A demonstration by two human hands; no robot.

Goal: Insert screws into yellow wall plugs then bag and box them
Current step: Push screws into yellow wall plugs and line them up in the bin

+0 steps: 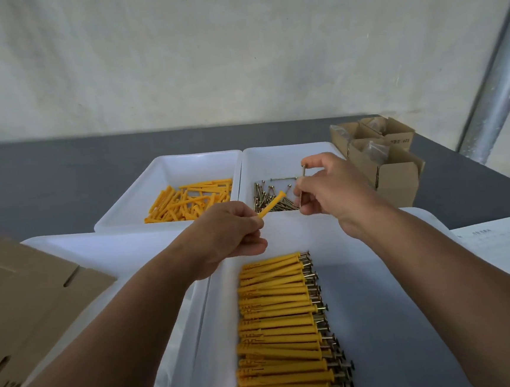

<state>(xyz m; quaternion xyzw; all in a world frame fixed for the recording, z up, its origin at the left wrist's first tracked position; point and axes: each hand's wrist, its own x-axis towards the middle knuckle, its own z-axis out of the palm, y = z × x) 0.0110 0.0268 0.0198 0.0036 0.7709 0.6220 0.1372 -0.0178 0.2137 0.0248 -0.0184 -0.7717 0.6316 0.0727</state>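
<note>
My left grip (pixel 229 235) pinches one yellow plug (pixel 272 203), its flared end pointing right. Just beside it my right grip (pixel 330 186) holds a screw (pixel 303 172) upright, both over the screw tray (pixel 275 153) toward the bench's (pixel 61 179) far edge. Finished plugs (pixel 277 327) lie in the tray nearest me.

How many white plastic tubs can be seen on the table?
4. The back-left tub holds loose yellow plugs, the back-right tub holds screws, the front-right tub holds assembled plugs, and the front-left tub is partly hidden by the left arm.
</note>
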